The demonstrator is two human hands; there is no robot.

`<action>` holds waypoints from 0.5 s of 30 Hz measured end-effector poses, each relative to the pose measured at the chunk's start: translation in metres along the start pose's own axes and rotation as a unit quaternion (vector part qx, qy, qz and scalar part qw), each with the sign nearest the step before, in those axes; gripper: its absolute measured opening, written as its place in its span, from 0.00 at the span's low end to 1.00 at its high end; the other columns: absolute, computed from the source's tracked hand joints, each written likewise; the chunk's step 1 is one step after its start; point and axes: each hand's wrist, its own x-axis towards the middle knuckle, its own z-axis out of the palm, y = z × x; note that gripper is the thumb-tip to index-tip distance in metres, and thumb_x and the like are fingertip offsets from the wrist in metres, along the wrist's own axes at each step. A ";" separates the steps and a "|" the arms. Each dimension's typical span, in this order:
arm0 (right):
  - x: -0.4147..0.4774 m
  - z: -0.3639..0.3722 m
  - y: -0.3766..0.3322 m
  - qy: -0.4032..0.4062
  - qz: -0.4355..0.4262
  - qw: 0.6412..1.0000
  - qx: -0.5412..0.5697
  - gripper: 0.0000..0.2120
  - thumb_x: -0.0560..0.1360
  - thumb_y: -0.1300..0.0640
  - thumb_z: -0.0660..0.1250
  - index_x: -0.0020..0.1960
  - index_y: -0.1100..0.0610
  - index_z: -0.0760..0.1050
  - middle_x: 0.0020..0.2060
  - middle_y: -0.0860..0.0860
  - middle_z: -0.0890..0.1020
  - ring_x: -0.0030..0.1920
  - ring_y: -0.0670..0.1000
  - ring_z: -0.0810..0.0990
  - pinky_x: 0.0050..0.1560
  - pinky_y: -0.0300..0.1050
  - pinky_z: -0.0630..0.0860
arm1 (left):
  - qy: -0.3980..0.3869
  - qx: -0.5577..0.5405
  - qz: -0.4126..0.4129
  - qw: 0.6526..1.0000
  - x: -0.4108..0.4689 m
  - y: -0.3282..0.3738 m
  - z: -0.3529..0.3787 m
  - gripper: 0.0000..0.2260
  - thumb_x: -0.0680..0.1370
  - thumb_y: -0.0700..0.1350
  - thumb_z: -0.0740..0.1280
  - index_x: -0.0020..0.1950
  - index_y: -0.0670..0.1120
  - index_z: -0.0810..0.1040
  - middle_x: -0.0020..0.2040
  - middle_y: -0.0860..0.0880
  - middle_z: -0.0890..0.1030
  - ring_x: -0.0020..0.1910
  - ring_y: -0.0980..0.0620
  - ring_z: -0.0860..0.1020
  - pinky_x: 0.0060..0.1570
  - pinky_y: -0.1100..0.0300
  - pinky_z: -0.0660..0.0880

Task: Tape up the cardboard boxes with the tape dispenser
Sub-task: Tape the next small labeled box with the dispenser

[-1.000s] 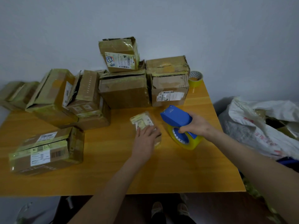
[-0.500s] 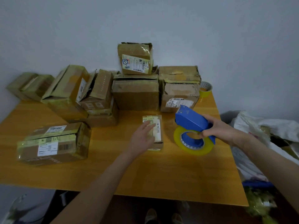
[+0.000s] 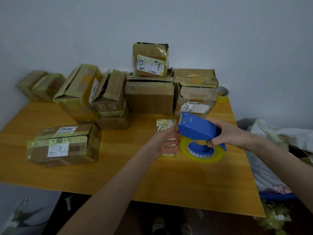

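A small taped cardboard box (image 3: 163,123) with a yellow label lies on the wooden table (image 3: 169,180), right of centre. My left hand (image 3: 163,143) grips it from the left, thumb and fingers curled over its near half. Just right of it is the blue tape dispenser (image 3: 194,128) with a yellow tape roll (image 3: 201,156). My right hand (image 3: 228,134) grips the dispenser's handle. The dispenser's front end is raised beside the box's far right corner, and the roll is low over the table.
Several taped cardboard boxes are stacked along the wall (image 3: 149,97), and one long box (image 3: 64,145) lies front left. A spare tape roll (image 3: 222,94) sits at the back right corner. A white bag (image 3: 271,158) lies off the table's right edge.
The dispenser has come left until it is against the small box, nose raised. My left hand went from lying flat on the box to gripping it. The view has shifted.
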 end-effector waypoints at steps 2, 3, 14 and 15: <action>0.001 0.002 -0.001 -0.001 0.001 1.000 -0.007 0.34 0.58 0.58 0.74 0.61 0.41 0.72 0.55 0.50 0.79 0.55 0.51 0.79 0.58 0.51 0.77 | -0.002 -0.007 -0.005 1.000 -0.001 0.000 -0.004 0.11 0.78 0.51 0.66 0.58 0.48 0.76 0.55 0.48 0.81 0.56 0.48 0.79 0.59 0.47 0.77; 0.002 0.003 -0.002 -0.004 0.001 1.000 -0.008 0.34 0.58 0.58 0.74 0.61 0.41 0.72 0.55 0.50 0.79 0.55 0.51 0.79 0.58 0.51 0.77 | 0.001 -0.012 -0.011 1.000 -0.001 0.000 -0.004 0.11 0.78 0.48 0.68 0.58 0.46 0.76 0.55 0.47 0.81 0.55 0.48 0.79 0.57 0.48 0.77; 0.008 0.017 -0.012 -0.007 -0.033 0.961 -0.273 0.33 0.64 0.46 0.79 0.63 0.38 0.66 0.53 0.40 0.77 0.53 0.46 0.77 0.52 0.44 0.75 | 0.142 0.120 0.029 0.982 -0.002 0.001 -0.019 0.02 0.78 0.42 0.67 0.47 0.44 0.77 0.47 0.46 0.82 0.44 0.54 0.80 0.38 0.63 0.77; 0.007 0.018 -0.013 0.003 -0.035 0.949 -0.314 0.34 0.65 0.43 0.78 0.66 0.39 0.65 0.53 0.40 0.76 0.53 0.47 0.77 0.52 0.45 0.76 | 0.144 0.122 0.033 0.981 -0.002 0.000 -0.020 0.02 0.78 0.42 0.67 0.47 0.44 0.77 0.46 0.47 0.82 0.43 0.54 0.80 0.37 0.63 0.77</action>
